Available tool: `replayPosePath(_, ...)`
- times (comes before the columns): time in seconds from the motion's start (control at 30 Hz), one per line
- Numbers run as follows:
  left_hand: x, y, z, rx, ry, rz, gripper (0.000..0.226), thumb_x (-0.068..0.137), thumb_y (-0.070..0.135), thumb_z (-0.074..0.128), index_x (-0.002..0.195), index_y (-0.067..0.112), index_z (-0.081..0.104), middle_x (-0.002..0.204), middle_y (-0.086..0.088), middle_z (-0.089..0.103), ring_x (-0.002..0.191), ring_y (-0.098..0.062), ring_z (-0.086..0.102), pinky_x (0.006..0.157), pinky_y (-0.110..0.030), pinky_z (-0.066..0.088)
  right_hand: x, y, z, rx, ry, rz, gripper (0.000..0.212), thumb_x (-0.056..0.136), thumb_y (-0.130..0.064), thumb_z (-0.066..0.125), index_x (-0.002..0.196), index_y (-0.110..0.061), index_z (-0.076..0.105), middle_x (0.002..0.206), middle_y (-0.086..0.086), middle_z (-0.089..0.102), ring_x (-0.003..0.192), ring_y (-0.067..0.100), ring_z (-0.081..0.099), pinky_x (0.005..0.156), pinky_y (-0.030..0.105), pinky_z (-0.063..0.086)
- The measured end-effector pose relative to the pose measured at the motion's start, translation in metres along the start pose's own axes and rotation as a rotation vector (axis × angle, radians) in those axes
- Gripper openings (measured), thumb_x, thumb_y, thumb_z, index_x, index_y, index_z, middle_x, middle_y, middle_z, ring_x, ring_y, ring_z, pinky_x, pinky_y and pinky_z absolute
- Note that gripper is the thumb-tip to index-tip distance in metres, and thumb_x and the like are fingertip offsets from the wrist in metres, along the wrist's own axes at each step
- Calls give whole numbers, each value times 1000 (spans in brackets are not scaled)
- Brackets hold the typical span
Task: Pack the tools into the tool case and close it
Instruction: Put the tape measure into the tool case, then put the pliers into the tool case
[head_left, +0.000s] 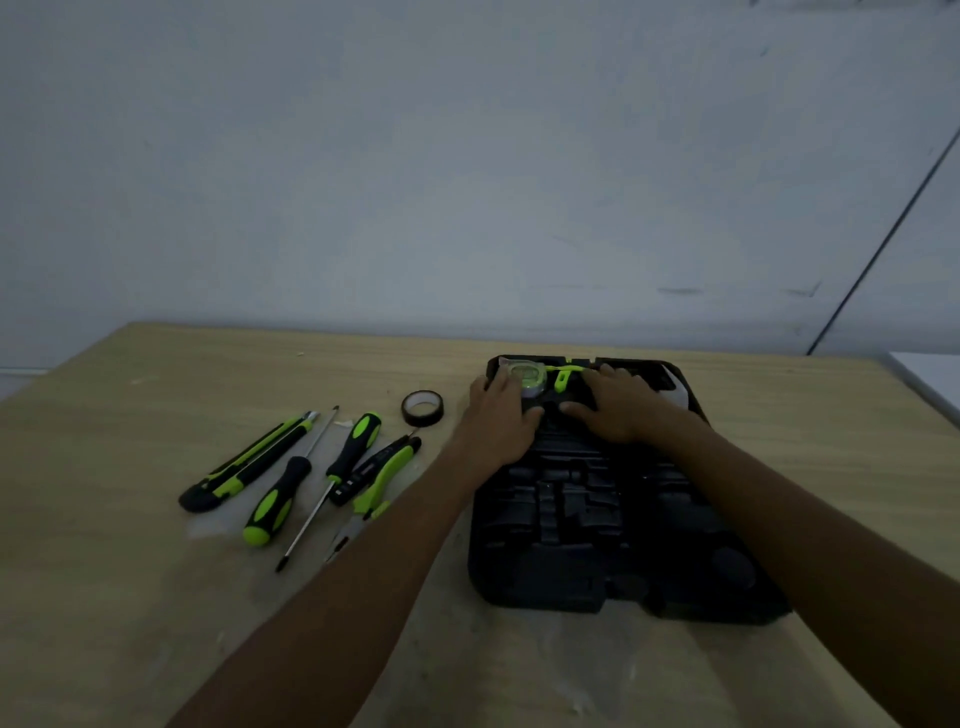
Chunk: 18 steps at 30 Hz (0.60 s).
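Our left grip (501, 410) curls round the tape measure (527, 376) at the far end of the tool case (571, 519), so we should press it straight down while the flat right grip (618, 410) steadies the case.

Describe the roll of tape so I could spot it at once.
On the wooden table, look just left of the black tool case. The roll of tape lies beyond the green-and-black tools there. It alone is a small dark ring, with no green and no handle.
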<state>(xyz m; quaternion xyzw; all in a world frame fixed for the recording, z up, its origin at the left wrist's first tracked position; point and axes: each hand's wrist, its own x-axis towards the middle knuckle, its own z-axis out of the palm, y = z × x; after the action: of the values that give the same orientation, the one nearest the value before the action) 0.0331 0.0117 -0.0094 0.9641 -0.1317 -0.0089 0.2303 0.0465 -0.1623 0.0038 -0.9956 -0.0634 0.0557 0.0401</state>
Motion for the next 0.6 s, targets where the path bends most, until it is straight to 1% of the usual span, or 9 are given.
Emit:
replayPosePath(0.07,-3,-1,4,-46,-15,24,60,96,40,38,144,6,24,158,-12,12,146,-34,7,119,-45,15,-5,-5,3,-16,-18,7,75,93,-57,37,147,-7,23,156,21,17,144,39,17,116,49,20)
replayPosePath(0.1,-7,-3,3,-55,-21,42,60,96,41,37,144,8,24,158,-12,14,146,-33,7,119,-45,14,-9,-10,3,-8,-14,0,73,94,-56,36,147,-7,25,156,20,17,144,38,16,117,48,20)
replayPosePath(0.2,-17,-9,-2,-63,-56,58,60,96,38,39,145,8,23,157,-15,16,146,-32,8,120,-43,14,-18,-27,3,93,5,-44,64,95,-51,37,140,-5,37,148,19,34,136,36,32,111,46,31)
replayPosePath(0.27,-27,-13,-7,-84,-70,47,61,96,38,41,145,6,23,156,-17,16,145,-33,12,119,-43,17,-26,-40,2,181,-3,-82,60,96,-47,39,140,-8,36,143,17,41,131,34,39,108,44,36)
replayPosePath(0.33,-37,-19,-12,-97,-50,53,60,95,37,44,142,6,27,154,-17,21,143,-36,19,115,-45,23,-34,-54,4,246,-5,-133,56,97,-41,42,143,-11,33,143,15,42,130,31,42,106,39,36)
replayPosePath(0.4,-45,-24,-16,-69,-39,38,59,94,35,46,142,6,27,152,-17,24,141,-34,20,114,-45,22,-39,-63,6,282,0,-146,55,96,-37,45,143,-11,32,144,16,44,129,31,45,103,37,38)
replayPosePath(0.47,-53,-32,-21,-28,-19,20,59,93,34,48,142,7,29,151,-17,26,141,-34,21,113,-46,24,-42,-71,7,275,-9,-128,59,95,-40,46,143,-9,32,144,17,44,130,32,45,104,40,41)
replayPosePath(0.53,-60,-41,-25,-27,9,7,55,92,34,49,140,10,34,149,-14,30,141,-33,23,112,-49,27,-45,-77,7,242,-26,-126,65,94,-44,48,145,-10,29,148,14,39,134,31,40,107,42,39)
replayPosePath(0.6,-65,-50,-30,-45,20,-21,52,92,34,50,138,13,37,149,-12,32,141,-31,22,112,-47,27,-49,-84,5,205,-30,-149,67,93,-44,50,146,-10,27,151,12,36,136,29,38,109,42,37)
